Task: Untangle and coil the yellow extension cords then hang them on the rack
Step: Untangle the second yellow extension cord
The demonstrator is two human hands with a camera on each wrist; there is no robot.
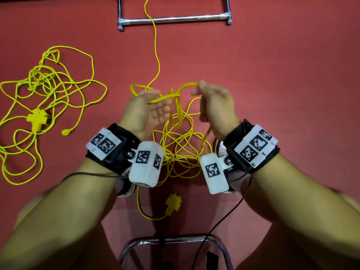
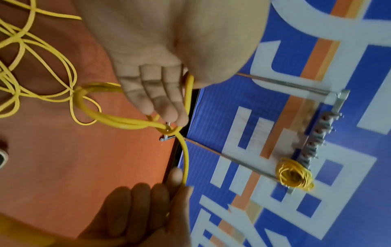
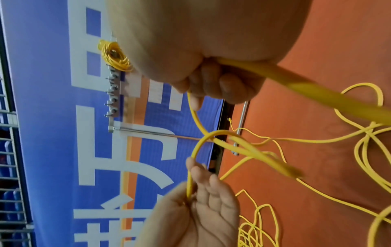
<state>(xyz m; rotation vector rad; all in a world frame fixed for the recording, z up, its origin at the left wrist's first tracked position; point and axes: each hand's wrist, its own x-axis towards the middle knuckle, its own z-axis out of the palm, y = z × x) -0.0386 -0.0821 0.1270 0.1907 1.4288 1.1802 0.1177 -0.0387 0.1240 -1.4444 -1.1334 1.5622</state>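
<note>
**Working the knot loose**

Both forearms fill the lower frame. My left hand (image 1: 148, 110) lies half spread, a loop pinched under its thumb; my right hand (image 1: 214, 106) is fisted round the yellow cord (image 1: 175, 98), which is knotted mid-frame between them. Better, I judge, to feed slack in than pull. Second tangle (image 1: 48, 90) lies left, rack (image 1: 173, 19) top centre.

Yellow extension cord (image 1: 176, 106) held knotted between left hand (image 1: 145, 112) and right hand (image 1: 215, 106), second tangled cord (image 1: 48, 90) lain on red floor (image 1: 272, 75), rack base (image 1: 175, 19) seen beyond.

White wristband tag (image 1: 255, 146) reads "R1", "R2".
</note>
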